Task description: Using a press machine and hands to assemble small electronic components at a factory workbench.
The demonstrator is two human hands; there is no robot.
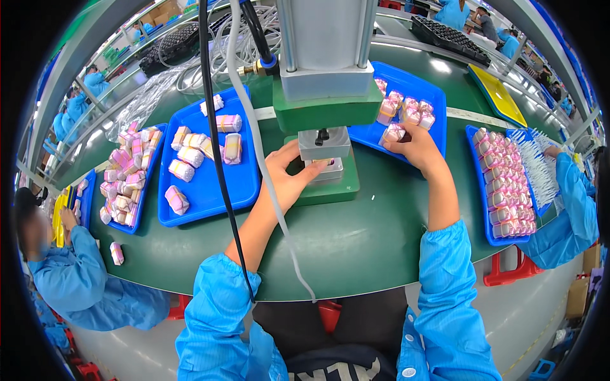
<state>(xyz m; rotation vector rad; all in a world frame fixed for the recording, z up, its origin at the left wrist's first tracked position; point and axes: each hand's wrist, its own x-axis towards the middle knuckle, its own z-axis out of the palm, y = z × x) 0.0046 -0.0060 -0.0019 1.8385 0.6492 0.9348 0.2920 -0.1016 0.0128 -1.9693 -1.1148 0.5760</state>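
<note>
Black round cable (204, 57) hung nearest the lens, just left of the grey-and-green metal press (327, 111), with a white flexible hose (233, 32) beside it. Press stood on a smooth green desk (381, 235).

Right hand (417, 150): over a blue plastic tray (413, 79) just right of the press. Its grip was pinching one boxy pink-and-white wrapped bundle (392, 134) between thumb and fingers, at the tray's near end.

Left hand (283, 182): at the press itself, thumb along the gap between the silver upper block (337, 149) and the silver lower fixture (333, 172). Fingertips partly hidden, so couldn't tell whether that grip held anything.

My read on doing it well: the pick called for light pressure on two opposite sides, since the wrap looked easy to crease, and for one piece only, as neighbours lay close. Main risk was the left thumb: it sat under the upper block, so that hand needed to be fully out before any stroke of the press.

Looks: bundle was a short block, whitish with pink patches, corners puckered, slight shine. Wrap material unclear. Similar loose bundles (190, 156), some with a yellowish band, lay in another blue tray (206, 193) left of the press.
</note>
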